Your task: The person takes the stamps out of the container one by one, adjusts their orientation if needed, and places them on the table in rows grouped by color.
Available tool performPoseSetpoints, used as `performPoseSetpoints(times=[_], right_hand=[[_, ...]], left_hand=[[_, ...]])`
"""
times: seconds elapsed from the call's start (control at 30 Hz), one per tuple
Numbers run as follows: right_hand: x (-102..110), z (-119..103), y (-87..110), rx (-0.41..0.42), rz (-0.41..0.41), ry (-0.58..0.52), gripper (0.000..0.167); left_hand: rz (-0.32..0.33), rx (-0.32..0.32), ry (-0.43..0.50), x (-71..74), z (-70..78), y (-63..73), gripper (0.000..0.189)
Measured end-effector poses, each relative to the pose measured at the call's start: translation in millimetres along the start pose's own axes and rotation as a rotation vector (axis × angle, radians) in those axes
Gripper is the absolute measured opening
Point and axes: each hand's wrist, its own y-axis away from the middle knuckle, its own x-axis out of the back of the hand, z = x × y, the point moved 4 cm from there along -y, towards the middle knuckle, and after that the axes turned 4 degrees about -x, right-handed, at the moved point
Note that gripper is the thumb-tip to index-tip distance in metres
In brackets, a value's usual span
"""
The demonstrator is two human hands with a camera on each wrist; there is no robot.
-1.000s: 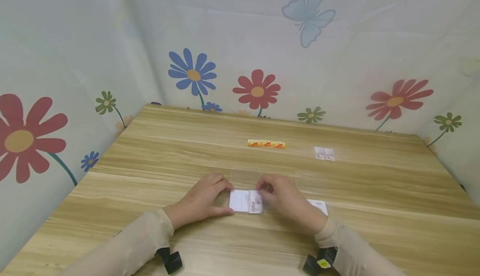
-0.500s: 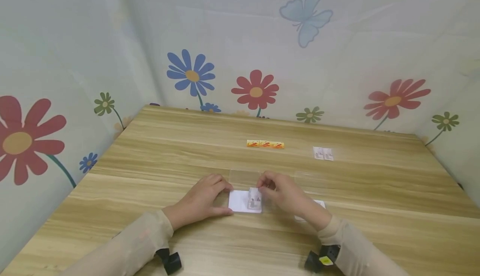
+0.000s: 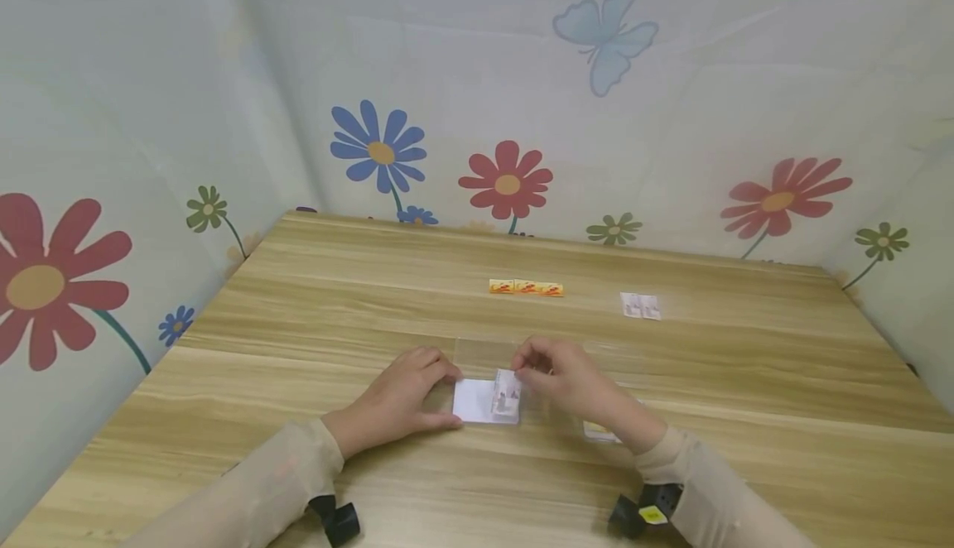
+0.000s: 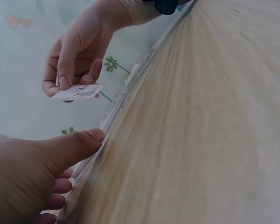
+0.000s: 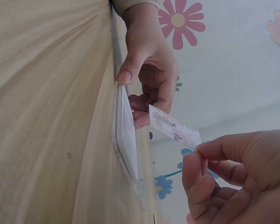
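My right hand (image 3: 570,378) pinches a small pale printed stamp (image 5: 174,128) by one corner between thumb and index finger. The stamp has a toothed edge and is tilted, held above the right part of an open clear plastic case (image 3: 477,401). Inside that case lies a flat white layer, seen edge-on in the right wrist view. At the case's left side my left hand (image 3: 398,391) holds it, thumb on the near corner and fingers on the far one. The case's transparent lid (image 3: 484,353) lies folded back on the table.
A second clear case (image 3: 599,432), with some yellow showing, is partly hidden under my right forearm. Farther back on the wooden table (image 3: 358,283) are a row of yellow-orange stamps (image 3: 526,287) and a pair of pale stamps (image 3: 641,306). A flower-printed curtain (image 3: 432,51) surrounds the table.
The stamp has risen from lying flat on the case's white layer to a tilt above it. My right hand has shifted slightly up and right; my left hand stays put.
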Motion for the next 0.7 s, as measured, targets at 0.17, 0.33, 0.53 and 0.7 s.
performPoseSetpoints(times=[0.17, 0.33, 0.53, 0.7], right_hand=[[2, 0, 0.6, -0.003, -0.020, -0.017, 0.006], [6, 0, 2.6, -0.032, -0.028, -0.038, 0.006], [14, -1, 4.9, -0.037, -0.040, -0.049, 0.008], [22, -2, 5.9, -0.047, -0.049, -0.072, 0.011]], left_hand=[[0.000, 0.001, -0.001, 0.5, -0.3, 0.7, 0.050], [0.005, -0.008, -0.001, 1.0, 0.4, 0.6, 0.050], [0.000, -0.005, -0.006, 1.2, 1.1, -0.4, 0.050], [-0.004, 0.001, -0.006, 1.5, 1.3, -0.1, 0.050]])
